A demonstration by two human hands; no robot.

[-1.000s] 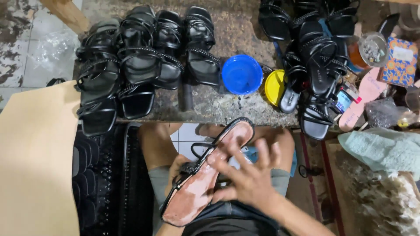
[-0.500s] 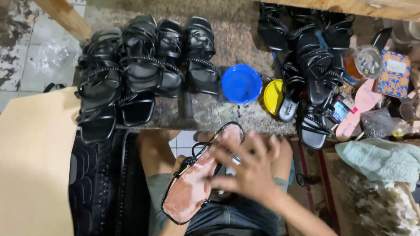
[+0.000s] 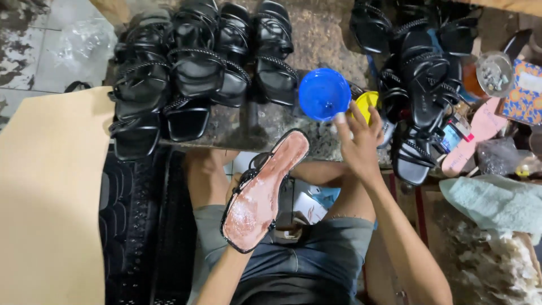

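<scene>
The left hand (image 3: 237, 195) has its grip around the upturned sandal (image 3: 262, 195), sole glistening; the right hand (image 3: 358, 138), fingers loose and empty, reaches between the blue bowl (image 3: 323, 93) and the yellow tin (image 3: 367, 104) on the tabletop (image 3: 322, 34). This looks like gluing, and the next move calls for fresh glue.

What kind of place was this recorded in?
Most likely a small shoemaking workshop. Rows of black strappy sandals crowd a stone bench, the left hand holds an unfinished sandal sole up, and the right hand reaches toward a blue bowl.
</scene>
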